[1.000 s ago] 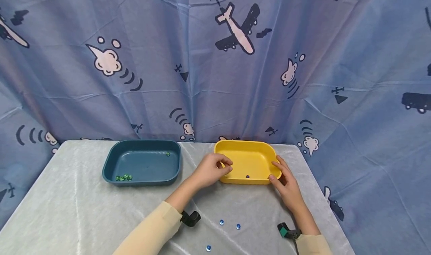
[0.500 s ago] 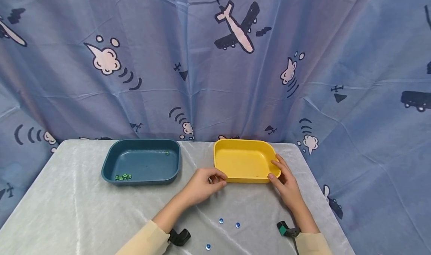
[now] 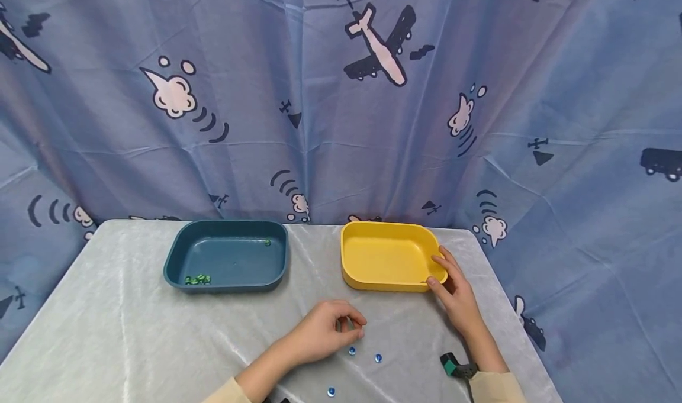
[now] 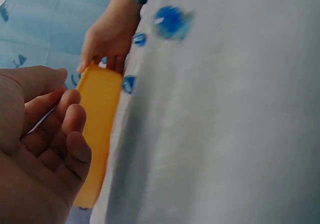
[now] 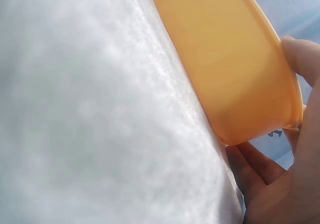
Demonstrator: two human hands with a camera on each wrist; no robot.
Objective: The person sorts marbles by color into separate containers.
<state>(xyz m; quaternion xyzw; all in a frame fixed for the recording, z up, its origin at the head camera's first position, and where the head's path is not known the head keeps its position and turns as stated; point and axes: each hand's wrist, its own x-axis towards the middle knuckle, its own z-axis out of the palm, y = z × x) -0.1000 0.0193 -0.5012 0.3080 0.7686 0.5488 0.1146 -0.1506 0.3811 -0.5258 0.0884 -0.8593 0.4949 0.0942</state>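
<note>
My left hand (image 3: 326,333) hovers over the cloth, fingers loosely curled with nothing between them. Just past its thumb lie two blue glass marbles, the nearer marble (image 3: 352,351) and another marble (image 3: 378,358). A third blue marble (image 3: 331,392) is closer to me; all three appear in the left wrist view, the largest marble (image 4: 169,22) slightly blurred. My right hand (image 3: 457,299) grips the right end of a yellow tray (image 3: 391,286). In the right wrist view its thumb (image 5: 300,56) lies on the rim while the other fingers sit against the end wall.
A dark teal tray (image 3: 229,288) stands at the back left, with a cluster of green marbles (image 3: 198,279) in its front left corner and one green marble (image 3: 267,242) at the right. Pale grey cloth (image 3: 133,332) covers the table. A patterned blue curtain (image 3: 330,95) hangs behind.
My left hand has drawn back from over the yellow tray toward the loose blue marbles. A dark blue marble inside that tray has rolled right along its front wall. My right hand stays put.
</note>
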